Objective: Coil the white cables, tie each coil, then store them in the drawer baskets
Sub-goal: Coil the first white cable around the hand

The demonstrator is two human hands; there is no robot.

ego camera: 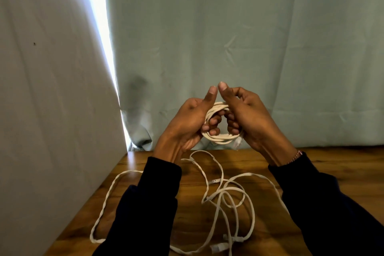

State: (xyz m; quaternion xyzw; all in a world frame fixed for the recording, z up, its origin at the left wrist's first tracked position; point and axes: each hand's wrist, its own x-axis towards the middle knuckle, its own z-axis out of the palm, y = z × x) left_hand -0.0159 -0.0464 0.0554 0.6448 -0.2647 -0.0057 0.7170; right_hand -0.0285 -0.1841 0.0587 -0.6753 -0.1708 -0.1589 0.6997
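Both hands, left hand and right hand, grasp white cable coil above surface; keep loops pinched, wrap tail tightly; loose cables wait below.

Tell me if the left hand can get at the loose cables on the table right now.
Probably not yet: the left hand grips the coil together with the right hand, above the loose cables. Nothing else blocks the way.

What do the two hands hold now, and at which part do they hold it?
Both hands hold one small coil of white cable: the left hand grips its left side, the right hand its right side, fingers through the loop.
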